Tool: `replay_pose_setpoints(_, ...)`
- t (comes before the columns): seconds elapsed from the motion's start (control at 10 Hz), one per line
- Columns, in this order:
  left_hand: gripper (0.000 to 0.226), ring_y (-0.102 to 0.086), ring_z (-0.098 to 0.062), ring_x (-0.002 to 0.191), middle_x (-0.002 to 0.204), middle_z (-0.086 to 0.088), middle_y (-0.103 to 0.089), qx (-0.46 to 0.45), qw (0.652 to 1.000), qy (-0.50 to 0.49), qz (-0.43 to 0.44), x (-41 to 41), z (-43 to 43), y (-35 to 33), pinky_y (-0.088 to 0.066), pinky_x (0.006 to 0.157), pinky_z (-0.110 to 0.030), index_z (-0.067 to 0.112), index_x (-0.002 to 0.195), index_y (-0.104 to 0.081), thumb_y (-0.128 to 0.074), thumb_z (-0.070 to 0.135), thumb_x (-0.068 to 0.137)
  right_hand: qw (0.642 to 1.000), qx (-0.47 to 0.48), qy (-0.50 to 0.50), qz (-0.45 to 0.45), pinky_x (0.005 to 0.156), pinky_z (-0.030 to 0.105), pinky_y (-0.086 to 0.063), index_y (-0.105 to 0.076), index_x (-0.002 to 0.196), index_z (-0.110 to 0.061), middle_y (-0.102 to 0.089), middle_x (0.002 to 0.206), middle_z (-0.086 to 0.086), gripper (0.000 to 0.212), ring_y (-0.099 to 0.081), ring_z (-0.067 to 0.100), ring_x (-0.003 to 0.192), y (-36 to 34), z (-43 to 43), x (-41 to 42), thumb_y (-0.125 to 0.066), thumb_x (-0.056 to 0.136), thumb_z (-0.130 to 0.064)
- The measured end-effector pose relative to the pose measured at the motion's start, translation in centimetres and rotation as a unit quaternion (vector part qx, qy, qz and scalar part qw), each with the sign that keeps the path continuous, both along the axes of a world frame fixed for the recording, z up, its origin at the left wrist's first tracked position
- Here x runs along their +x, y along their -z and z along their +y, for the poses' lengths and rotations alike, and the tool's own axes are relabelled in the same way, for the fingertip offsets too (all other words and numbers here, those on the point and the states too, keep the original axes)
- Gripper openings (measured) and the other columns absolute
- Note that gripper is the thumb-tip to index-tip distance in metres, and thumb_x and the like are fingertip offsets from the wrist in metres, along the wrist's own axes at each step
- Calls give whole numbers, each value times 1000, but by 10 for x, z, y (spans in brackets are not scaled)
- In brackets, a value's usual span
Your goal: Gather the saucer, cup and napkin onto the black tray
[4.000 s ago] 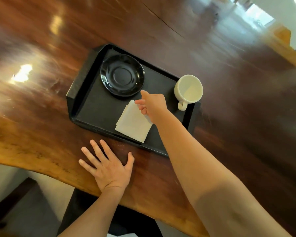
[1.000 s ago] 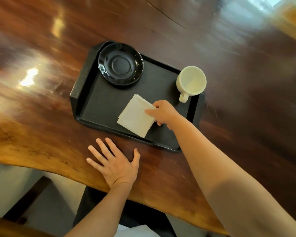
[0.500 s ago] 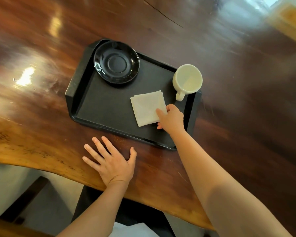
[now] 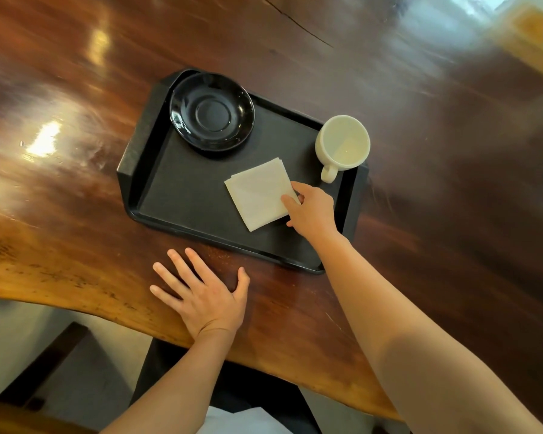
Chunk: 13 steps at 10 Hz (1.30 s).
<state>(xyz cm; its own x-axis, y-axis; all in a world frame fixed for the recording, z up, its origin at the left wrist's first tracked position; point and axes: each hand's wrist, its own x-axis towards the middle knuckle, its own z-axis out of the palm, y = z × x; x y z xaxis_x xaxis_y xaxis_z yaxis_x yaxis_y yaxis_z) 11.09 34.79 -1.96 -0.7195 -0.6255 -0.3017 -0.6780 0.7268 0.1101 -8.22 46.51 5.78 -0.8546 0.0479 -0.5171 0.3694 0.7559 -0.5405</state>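
A black tray (image 4: 182,198) lies on the wooden table. In its far left corner sits a glossy black saucer (image 4: 212,111). An empty cream cup (image 4: 343,145) stands at the tray's far right corner, handle pointing toward me. A folded white napkin (image 4: 257,192) lies flat on the tray's right half. My right hand (image 4: 312,211) pinches the napkin's right edge between thumb and fingers. My left hand (image 4: 201,296) rests flat on the table in front of the tray, fingers spread, holding nothing.
The table's wavy near edge (image 4: 76,305) runs just behind my left hand. Bright reflections shine on the wood (image 4: 44,136) left of the tray. A dark chair frame (image 4: 44,364) shows below the table edge.
My right hand has turned the napkin and slid it right, from the tray's near middle toward the cup side. My left hand has stayed flat on the table.
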Motion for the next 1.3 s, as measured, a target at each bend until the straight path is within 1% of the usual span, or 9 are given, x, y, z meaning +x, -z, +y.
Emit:
replay_pose_setpoints(0.1,111,-6,-51,157,169,-23,-14,-1,1000,-1,-1,-1,0,1,-2,122,-70,7,161,-16,-35,80,80,1000,-2,7,-7,70,32,-63,-52,146,-16,-62,126,10,46,-70,27,92,2,-5,5,-58,101,-24)
replay_pose_setpoints(0.3,110,-5,-51,157,169,-24,-15,0,1000,-1,3,0,-1,1,-1,122,-69,6,161,-17,-31,80,81,999,-4,30,16,77,35,-63,-55,143,-17,-66,116,9,46,-71,22,86,6,-5,8,-62,99,-26)
replay_pose_setpoints(0.4,110,-4,-51,157,169,-24,-14,2,1000,1,4,0,0,0,1,122,-68,5,162,-16,-30,80,81,998,-17,46,29,93,44,-58,-56,141,-16,-70,100,3,46,-71,21,88,3,-1,7,-64,97,-26)
replay_pose_setpoints(0.6,110,-5,-51,157,170,-24,-14,4,1000,-1,2,0,0,0,-1,122,-69,6,162,-16,-28,80,81,997,-18,61,34,92,44,-59,-65,133,-15,-70,111,4,38,-72,22,92,3,5,14,-67,95,-22)
replay_pose_setpoints(0.7,110,-5,-51,157,170,-24,-14,4,1000,0,-1,0,0,0,-1,122,-69,6,162,-16,-28,80,81,997,-29,65,33,88,43,-61,-69,126,-13,-70,107,5,31,-73,22,83,3,4,17,-65,96,-17)
replay_pose_setpoints(1.0,111,-4,-50,157,170,-23,-13,13,1000,5,-8,0,-1,1,-2,122,-70,6,162,-16,-27,81,81,997,-26,70,24,86,39,-62,-72,123,-11,-72,105,4,29,-73,18,79,3,3,15,-66,96,-14)
replay_pose_setpoints(1.1,110,-5,-50,157,170,-23,-13,11,1000,7,-7,-2,-1,-1,-1,122,-69,6,162,-16,-27,81,81,997,-29,74,19,88,41,-61,-71,124,-11,-72,106,4,29,-73,19,82,1,4,14,-68,95,-15)
replay_pose_setpoints(1.2,109,-5,-50,157,170,-23,-14,14,1000,6,-4,0,-2,2,-1,122,-69,6,161,-17,-27,80,82,996,-24,80,21,93,41,-59,-70,124,-12,-72,110,5,31,-72,20,94,0,10,16,-70,94,-16)
replay_pose_setpoints(1.3,109,-4,-50,157,170,-23,-14,-15,1000,-2,18,0,-1,3,0,122,-69,6,161,-17,-27,80,82,998,20,54,27,94,28,-53,-70,124,-12,-72,114,6,29,-67,16,99,-7,18,23,-67,95,-16)
